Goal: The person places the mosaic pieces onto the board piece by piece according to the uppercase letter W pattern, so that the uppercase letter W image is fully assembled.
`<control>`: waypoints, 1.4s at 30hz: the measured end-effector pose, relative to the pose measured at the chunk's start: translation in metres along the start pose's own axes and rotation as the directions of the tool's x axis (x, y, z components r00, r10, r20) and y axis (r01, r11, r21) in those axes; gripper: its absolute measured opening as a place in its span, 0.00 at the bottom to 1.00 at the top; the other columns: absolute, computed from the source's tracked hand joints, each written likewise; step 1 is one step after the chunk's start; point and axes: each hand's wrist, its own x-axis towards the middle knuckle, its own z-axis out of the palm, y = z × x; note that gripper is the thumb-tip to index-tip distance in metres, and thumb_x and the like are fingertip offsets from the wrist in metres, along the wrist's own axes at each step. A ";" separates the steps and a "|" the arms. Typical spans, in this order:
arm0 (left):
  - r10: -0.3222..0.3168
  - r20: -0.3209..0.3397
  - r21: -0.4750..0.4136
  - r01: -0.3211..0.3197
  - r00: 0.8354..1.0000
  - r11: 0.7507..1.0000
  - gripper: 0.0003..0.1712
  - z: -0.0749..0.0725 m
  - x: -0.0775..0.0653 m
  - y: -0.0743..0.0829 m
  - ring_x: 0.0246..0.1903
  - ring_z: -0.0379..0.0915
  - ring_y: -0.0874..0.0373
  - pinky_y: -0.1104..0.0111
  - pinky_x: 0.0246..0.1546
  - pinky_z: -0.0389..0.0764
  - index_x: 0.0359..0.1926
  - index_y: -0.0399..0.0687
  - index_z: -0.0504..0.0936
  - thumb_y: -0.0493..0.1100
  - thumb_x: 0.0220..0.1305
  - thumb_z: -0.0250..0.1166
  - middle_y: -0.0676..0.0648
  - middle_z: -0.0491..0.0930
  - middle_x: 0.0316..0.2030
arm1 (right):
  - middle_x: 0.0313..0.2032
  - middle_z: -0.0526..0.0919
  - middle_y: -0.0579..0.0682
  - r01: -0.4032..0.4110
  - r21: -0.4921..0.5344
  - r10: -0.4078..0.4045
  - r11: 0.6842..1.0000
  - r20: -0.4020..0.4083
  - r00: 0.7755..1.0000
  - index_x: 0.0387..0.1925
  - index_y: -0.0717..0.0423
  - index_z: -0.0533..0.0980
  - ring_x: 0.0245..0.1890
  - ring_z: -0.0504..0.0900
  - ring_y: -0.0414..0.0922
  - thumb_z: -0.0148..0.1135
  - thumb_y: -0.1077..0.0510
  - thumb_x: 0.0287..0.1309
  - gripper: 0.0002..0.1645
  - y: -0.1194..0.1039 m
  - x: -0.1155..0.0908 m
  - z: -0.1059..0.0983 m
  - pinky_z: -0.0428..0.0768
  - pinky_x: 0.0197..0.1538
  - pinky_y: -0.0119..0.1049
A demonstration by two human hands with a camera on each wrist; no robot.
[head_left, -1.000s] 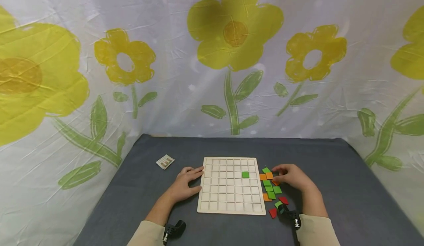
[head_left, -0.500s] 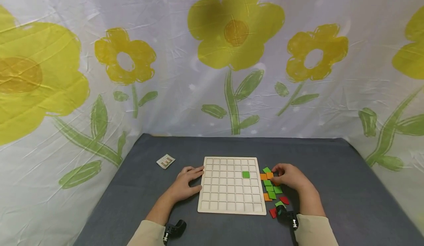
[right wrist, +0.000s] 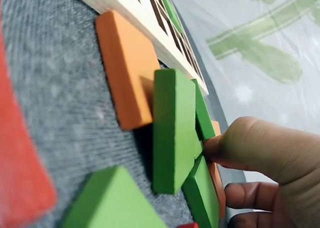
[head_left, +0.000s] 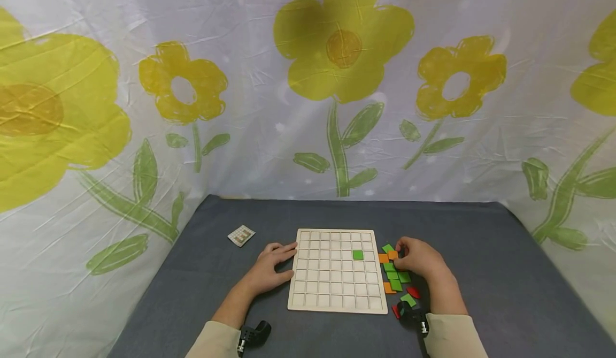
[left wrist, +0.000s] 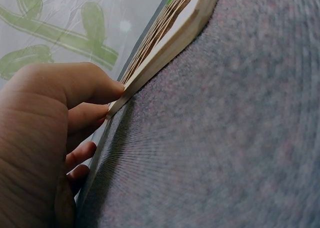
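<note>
A pale wooden grid board [head_left: 337, 311] lies on the dark cloth, one green tile [head_left: 358, 254] in a cell. My left hand [head_left: 266, 270] rests against its left edge, fingers and thumb spread; in the left wrist view the fingertips touch the board's rim [left wrist: 150, 68]. At the board's right, my right hand [head_left: 422, 259] has thumb and index finger at opposite edges of an orange tile [head_left: 392, 254], pinching it in place on the pile. Its thumb tip, in the right wrist view, is behind a standing-looking green tile [right wrist: 175, 133], so the contact is partly hidden.
Several green tiles [head_left: 395, 285], further orange tiles [head_left: 389, 288] and red tiles [head_left: 413, 292] lie loose between the board and my right forearm. A small card with a printed grid [head_left: 241, 235] lies back left. A flower-print curtain [head_left: 260, 133] hangs behind the table.
My right hand has shifted slightly left, and its thumb and index finger have come to the edges of the orange tile. The left hand stays against the board.
</note>
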 end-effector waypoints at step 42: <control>0.005 0.001 -0.009 -0.005 1.000 1.000 0.33 -0.001 -0.001 0.000 0.67 0.60 0.45 0.39 0.62 0.61 0.71 0.41 0.74 0.44 0.67 0.69 0.49 0.67 0.74 | 0.21 0.73 0.43 0.271 -0.122 -0.269 0.955 0.034 0.963 0.35 0.52 0.87 0.20 0.67 0.40 0.78 0.56 0.54 0.08 -0.083 -0.021 -0.006 0.67 0.30 0.38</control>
